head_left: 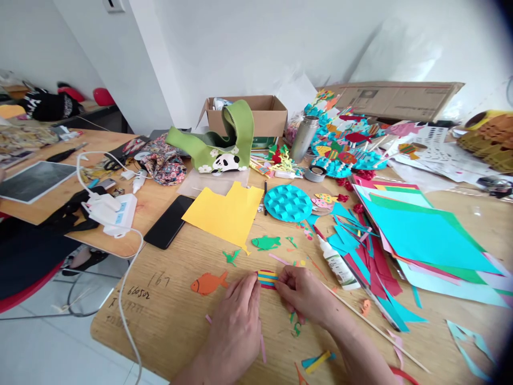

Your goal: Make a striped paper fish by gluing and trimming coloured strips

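Left hand (239, 315), fingers together, touches striped paper (266, 279) pinched by the right hand (303, 291); a cardboard box (267, 115) holds something white (222, 103).

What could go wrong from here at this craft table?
The glue bottle lies on its side by the blue strips; if uncapped, it might leak onto them. The white cable runs over the table's edge and could get snagged. The small striped paper between the left hand and right hand might bend or slip.
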`<act>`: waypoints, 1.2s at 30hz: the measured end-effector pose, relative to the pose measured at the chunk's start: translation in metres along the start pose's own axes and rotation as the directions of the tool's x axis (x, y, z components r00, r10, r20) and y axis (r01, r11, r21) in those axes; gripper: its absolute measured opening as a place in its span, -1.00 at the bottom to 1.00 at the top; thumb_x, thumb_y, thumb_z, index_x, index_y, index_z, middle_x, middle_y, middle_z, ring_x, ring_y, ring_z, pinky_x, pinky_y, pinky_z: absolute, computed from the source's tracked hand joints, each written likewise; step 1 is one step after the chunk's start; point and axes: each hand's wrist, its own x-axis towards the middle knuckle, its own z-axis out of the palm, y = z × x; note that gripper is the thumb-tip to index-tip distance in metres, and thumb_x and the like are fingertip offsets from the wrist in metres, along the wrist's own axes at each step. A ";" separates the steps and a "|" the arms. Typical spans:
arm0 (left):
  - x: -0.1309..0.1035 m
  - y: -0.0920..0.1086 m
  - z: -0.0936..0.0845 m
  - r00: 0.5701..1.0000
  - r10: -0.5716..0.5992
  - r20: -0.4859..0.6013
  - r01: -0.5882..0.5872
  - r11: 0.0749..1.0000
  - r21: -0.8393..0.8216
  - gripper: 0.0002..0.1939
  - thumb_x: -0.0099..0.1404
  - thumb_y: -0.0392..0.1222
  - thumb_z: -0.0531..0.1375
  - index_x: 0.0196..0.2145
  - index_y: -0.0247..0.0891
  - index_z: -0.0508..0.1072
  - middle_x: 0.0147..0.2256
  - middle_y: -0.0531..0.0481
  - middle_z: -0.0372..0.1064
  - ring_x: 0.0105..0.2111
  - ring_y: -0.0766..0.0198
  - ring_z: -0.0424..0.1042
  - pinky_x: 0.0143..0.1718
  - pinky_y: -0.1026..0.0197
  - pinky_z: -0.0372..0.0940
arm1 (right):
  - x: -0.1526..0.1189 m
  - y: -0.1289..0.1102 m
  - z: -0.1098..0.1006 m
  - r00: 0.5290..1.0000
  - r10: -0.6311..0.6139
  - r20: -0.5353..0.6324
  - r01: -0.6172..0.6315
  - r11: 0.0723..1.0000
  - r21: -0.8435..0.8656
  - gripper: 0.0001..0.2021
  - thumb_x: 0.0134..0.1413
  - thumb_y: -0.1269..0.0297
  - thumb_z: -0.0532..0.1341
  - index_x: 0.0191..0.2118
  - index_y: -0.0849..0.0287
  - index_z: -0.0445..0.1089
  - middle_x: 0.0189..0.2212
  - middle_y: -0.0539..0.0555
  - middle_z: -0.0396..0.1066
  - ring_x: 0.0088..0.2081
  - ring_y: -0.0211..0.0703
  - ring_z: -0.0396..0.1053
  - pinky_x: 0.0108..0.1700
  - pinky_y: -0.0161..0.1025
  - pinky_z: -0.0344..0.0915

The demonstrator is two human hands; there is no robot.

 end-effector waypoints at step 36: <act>0.000 0.000 0.002 1.000 0.009 0.005 -0.009 1.000 0.010 -0.44 0.17 -0.48 -0.03 0.15 -0.48 0.23 0.12 -0.29 0.23 0.11 0.00 0.25 0.11 -0.02 0.23 | 0.003 -0.004 0.004 0.994 0.082 -0.074 -0.083 0.996 -0.019 -0.78 0.12 0.26 0.17 -0.44 0.09 0.08 -0.78 -0.17 0.29 -0.83 -0.38 0.17 -0.80 -0.46 -0.04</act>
